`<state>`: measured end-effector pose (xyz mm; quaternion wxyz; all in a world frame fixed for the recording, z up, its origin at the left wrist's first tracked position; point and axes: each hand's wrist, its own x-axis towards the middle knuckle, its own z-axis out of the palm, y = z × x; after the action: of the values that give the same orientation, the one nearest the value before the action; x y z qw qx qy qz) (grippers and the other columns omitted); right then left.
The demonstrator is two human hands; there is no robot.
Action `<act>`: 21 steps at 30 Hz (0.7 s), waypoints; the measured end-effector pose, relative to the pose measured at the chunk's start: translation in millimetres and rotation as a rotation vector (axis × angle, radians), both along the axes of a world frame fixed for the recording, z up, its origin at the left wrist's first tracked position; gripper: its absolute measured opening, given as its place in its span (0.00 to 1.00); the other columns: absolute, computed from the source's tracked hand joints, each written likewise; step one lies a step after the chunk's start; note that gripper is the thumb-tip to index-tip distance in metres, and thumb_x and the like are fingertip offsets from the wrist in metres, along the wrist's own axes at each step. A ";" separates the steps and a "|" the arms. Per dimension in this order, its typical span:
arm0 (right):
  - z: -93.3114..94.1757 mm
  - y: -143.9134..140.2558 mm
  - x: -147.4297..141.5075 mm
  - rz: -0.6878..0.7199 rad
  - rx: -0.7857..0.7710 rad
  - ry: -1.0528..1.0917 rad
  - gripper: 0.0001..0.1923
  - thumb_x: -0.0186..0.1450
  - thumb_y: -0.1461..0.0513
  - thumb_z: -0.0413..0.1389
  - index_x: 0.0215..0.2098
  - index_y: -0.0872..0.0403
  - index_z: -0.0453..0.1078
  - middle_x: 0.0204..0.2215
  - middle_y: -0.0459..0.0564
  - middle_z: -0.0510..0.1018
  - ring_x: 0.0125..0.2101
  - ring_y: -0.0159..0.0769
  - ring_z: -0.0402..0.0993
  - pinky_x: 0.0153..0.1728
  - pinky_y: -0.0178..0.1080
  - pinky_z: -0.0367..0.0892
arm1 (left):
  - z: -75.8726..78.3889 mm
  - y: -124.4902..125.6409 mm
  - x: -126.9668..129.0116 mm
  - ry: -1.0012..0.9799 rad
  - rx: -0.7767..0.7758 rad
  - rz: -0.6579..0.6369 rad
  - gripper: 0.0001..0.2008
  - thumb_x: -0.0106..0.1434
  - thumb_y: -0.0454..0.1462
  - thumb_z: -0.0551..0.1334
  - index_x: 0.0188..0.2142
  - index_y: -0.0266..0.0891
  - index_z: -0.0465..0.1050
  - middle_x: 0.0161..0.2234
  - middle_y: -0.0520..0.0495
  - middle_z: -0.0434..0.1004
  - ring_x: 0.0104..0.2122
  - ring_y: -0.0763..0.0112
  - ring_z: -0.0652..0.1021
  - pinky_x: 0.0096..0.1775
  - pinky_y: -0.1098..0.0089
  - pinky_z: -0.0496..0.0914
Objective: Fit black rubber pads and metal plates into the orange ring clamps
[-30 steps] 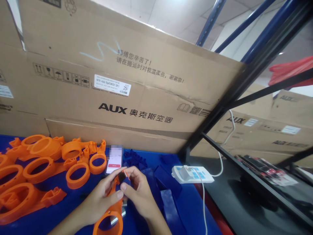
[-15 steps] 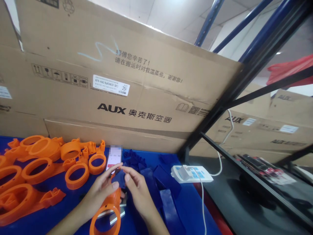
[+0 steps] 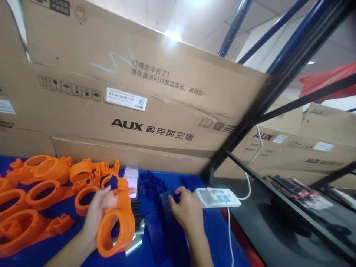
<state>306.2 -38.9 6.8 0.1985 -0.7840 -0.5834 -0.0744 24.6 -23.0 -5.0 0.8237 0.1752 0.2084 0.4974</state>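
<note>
In my left hand (image 3: 101,207) is an orange plastic ring bracket (image 3: 126,222), its ring tilted toward me and its narrow end pointing away. A small dark blue piece (image 3: 113,182) shows beside that narrow end, near my fingertips. My right hand (image 3: 186,209) is over the dark blue flat strips (image 3: 157,231) to the right. Its thumb and index finger curl around the edge of one strip, while the other fingers are partly hidden. Under the bracket lie silver metal pieces (image 3: 134,245) and dark rods (image 3: 135,213).
Several orange ring brackets (image 3: 41,193) cover the left side of the blue table. A phone (image 3: 133,180) with a running timer lies behind my left hand, near small blue parts (image 3: 152,185). A white power strip (image 3: 219,197) sits at right, before a large cardboard box (image 3: 155,111).
My right hand has left the bracket and moved right to the blue strips, which have shifted left. My left hand keeps the bracket and has turned it, moving slightly left.
</note>
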 end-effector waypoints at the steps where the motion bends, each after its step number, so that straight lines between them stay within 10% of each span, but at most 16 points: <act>1: -0.9 -0.3 0.8 0.009 -0.001 0.039 0.05 0.63 0.58 0.63 0.35 0.50 0.75 0.30 0.52 0.80 0.37 0.49 0.74 0.36 0.42 0.58 | -0.6 0.0 0.1 0.002 -0.025 -0.003 0.23 0.65 0.45 0.62 0.54 0.32 0.78 0.33 0.39 0.85 0.29 0.57 0.83 0.31 0.64 0.79; 11: 3.1 2.8 0.3 0.184 0.210 0.513 0.08 0.63 0.59 0.57 0.27 0.50 0.66 0.21 0.44 0.72 0.25 0.38 0.67 0.28 0.37 0.56 | 4.6 -0.4 7.4 0.014 -0.039 0.084 0.16 0.67 0.45 0.64 0.47 0.35 0.79 0.32 0.42 0.84 0.27 0.61 0.83 0.30 0.65 0.78; 21: -3.8 -8.3 -70.9 0.454 0.326 1.046 0.17 0.70 0.49 0.56 0.31 0.50 0.59 0.23 0.38 0.57 0.22 0.30 0.53 0.23 0.32 0.53 | -1.7 -14.8 22.9 -0.019 -0.014 -0.214 0.19 0.70 0.46 0.62 0.50 0.35 0.78 0.31 0.40 0.85 0.29 0.59 0.85 0.36 0.60 0.80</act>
<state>235.3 -47.2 3.0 0.5884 -0.5314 -0.5423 0.2779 47.5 -37.8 -6.7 0.8751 0.1860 0.1843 0.4070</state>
